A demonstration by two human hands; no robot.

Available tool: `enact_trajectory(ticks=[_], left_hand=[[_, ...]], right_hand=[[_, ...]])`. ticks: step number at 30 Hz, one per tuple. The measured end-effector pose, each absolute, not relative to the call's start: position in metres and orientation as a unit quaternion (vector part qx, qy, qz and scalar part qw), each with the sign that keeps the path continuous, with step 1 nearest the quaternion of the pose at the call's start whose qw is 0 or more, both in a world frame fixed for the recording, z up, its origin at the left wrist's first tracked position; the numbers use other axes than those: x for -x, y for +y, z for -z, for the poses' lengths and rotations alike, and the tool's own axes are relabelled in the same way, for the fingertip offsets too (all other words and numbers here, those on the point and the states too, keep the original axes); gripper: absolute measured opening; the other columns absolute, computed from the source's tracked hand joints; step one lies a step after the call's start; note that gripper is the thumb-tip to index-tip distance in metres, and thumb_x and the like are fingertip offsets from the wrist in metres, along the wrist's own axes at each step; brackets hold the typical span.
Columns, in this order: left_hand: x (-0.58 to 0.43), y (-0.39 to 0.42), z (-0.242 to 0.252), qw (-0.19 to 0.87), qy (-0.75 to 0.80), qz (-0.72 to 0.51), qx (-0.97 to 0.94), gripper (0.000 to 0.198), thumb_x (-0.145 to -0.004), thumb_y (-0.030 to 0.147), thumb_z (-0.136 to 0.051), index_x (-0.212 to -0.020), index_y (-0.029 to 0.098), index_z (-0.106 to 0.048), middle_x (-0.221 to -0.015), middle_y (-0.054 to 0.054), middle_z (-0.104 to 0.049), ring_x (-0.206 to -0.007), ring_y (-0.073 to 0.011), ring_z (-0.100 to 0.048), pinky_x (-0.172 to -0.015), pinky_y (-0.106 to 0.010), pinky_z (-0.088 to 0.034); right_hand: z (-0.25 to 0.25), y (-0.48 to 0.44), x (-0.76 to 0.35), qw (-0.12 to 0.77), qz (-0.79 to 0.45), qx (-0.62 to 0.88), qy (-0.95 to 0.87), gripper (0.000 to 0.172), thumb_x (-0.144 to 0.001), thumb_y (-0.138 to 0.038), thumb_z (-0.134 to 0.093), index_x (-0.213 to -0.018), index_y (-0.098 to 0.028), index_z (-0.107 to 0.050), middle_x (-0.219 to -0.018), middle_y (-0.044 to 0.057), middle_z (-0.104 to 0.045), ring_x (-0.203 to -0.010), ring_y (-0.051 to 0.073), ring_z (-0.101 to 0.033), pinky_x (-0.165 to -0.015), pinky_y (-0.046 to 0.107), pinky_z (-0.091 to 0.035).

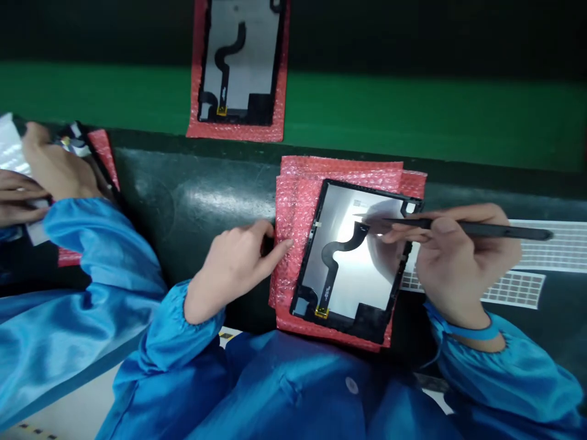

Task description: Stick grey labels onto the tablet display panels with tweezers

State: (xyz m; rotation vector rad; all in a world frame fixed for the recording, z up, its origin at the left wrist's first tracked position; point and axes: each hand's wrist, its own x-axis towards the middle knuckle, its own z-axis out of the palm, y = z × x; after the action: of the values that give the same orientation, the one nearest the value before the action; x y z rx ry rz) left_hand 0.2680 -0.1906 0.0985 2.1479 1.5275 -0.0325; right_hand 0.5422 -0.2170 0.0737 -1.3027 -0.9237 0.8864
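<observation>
A tablet screen panel (367,275) lies back side up, slightly tilted, on pink bubble wrap (298,214) in front of me. A dark S-shaped flex cable (329,253) runs up its silver back from a yellow-taped connector (321,312). Between the thumb and fingers of my right hand (463,263) are slim black tweezers (495,230), held nearly level. Their pointed tip is over the panel, just above the cable's free end. My left hand (238,260) is at the left edge of the wrap, thumb stretched onto it and fingers apart from the thumb, holding nothing visible.
Another panel (252,67) rests on pink wrap at the far side, beyond the green strip (413,116). White sheets with grid stickers (518,288) lie to the right, partly behind my right hand. At left, a co-worker's hands (59,162) handle parts near more pink wrap.
</observation>
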Motion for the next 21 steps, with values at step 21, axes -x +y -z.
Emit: enact_trajectory(ticks=[21], left_hand=[[-0.387,-0.020,-0.053,0.487,0.508,-0.369,-0.607,0.054,-0.089,0.013,-0.064,-0.130,0.017,-0.030,-0.125,-0.013,-0.059,-0.110,-0.0195,-0.062,-0.095,-0.032,-0.051]], right_hand=[[-0.032,-0.224,-0.618,0.751,-0.114,0.562,-0.326,0.012,-0.078,-0.028,-0.075,-0.087,-0.031,-0.068,-0.077,-0.001,-0.075,-0.054,0.029,-0.074,-0.051,0.047,-0.065]])
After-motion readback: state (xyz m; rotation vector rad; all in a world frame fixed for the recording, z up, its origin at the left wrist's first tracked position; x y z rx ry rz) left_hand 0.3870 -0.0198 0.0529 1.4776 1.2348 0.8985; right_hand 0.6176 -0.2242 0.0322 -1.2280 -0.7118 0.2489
